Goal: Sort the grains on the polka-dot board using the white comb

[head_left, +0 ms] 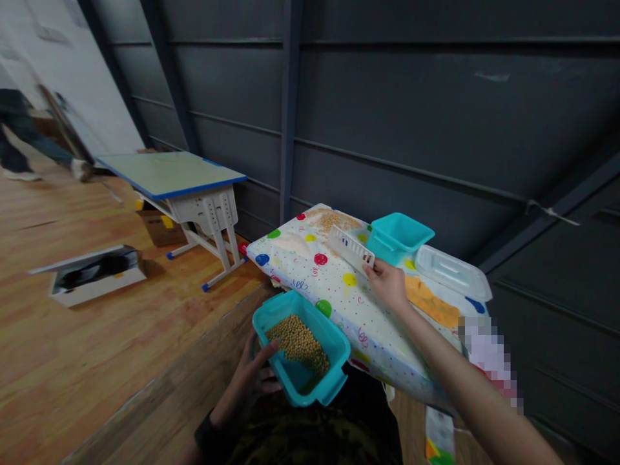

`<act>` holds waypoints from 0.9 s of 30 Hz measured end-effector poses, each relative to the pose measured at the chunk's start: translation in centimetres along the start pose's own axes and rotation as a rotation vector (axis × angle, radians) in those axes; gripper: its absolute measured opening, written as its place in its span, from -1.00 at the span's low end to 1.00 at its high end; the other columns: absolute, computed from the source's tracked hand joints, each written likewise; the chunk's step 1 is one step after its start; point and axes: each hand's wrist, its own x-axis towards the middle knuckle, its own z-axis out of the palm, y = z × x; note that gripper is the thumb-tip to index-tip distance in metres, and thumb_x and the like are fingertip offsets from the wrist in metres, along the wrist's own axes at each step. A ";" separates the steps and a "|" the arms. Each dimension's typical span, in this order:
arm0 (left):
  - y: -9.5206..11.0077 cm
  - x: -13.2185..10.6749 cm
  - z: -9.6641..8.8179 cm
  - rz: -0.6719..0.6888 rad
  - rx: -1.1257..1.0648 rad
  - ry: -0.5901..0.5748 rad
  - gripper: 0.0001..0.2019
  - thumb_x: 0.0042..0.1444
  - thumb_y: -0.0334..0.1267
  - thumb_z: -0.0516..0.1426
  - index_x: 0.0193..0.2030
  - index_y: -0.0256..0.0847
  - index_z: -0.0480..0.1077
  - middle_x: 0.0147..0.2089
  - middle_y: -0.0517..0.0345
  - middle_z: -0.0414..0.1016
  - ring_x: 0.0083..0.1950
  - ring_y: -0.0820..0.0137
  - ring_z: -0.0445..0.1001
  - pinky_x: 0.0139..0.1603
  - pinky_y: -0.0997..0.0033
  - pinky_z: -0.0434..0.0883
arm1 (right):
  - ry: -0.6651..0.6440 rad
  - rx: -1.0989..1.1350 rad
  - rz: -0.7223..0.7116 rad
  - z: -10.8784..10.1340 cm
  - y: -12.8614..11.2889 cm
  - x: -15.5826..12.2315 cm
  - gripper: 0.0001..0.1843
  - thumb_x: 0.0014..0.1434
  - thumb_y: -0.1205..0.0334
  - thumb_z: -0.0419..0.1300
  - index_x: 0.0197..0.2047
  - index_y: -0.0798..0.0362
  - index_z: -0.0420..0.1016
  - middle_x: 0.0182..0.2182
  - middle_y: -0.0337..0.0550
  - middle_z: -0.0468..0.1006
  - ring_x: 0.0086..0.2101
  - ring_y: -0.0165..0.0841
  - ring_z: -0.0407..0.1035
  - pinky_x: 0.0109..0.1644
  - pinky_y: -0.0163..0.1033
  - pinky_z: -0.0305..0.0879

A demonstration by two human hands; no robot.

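1. Fingers of the left hand [249, 371] grasp a teal container [339, 349] by its left side, thumb over the rim, at the near edge of the covered table [339, 294].
2. Yellowish beans [295, 339] lie inside it, leaving part of the near floor bare.
3. Right-hand fingers pinch the near end of a white slotted tray [356, 258]; that right hand [389, 281] is above the table. Whether the tray touches the cover, I cannot tell.
4. Loose beans [334, 221] lie spread at the table's far end.
5. Right of the tray stands another teal container [394, 242], with a clear plastic piece [455, 271] just beside it.
6. An orange patch [431, 300] lies nearer.
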 end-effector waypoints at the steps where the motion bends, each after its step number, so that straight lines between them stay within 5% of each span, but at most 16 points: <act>1: -0.1 0.1 -0.1 -0.002 -0.004 0.003 0.09 0.25 0.05 0.50 0.72 0.11 -0.04 0.10 -0.05 0.76 -0.29 0.20 0.80 -0.38 0.26 0.73 | -0.002 0.005 -0.001 0.0 -0.1 -0.1 -0.68 0.33 0.01 0.18 -0.41 -0.06 0.56 -0.52 -0.10 0.62 -0.46 -0.20 0.43 -0.33 -0.17 0.18; 11: -0.5 0.6 -0.7 0.000 -0.060 -0.017 0.23 0.12 0.09 0.57 0.74 0.08 -0.07 0.02 -0.04 0.75 -0.35 0.22 0.76 -0.41 0.30 0.68 | 0.019 0.029 -0.053 0.1 -1.6 -0.7 -0.67 0.31 -0.02 0.16 -0.42 -0.09 0.54 -0.52 -0.07 0.62 -0.46 -0.19 0.42 -0.31 -0.14 0.17; 27: -0.2 0.3 -0.5 0.005 -0.050 -0.039 0.07 0.16 0.08 0.54 0.66 0.07 0.07 -0.18 0.14 0.71 -0.39 0.25 0.73 -0.42 0.33 0.67 | 0.002 0.126 -0.054 -0.7 -2.0 -1.8 -0.61 0.30 -0.11 0.21 -0.33 -0.04 0.72 -0.50 -0.10 0.67 -0.47 -0.18 0.47 -0.32 -0.15 0.26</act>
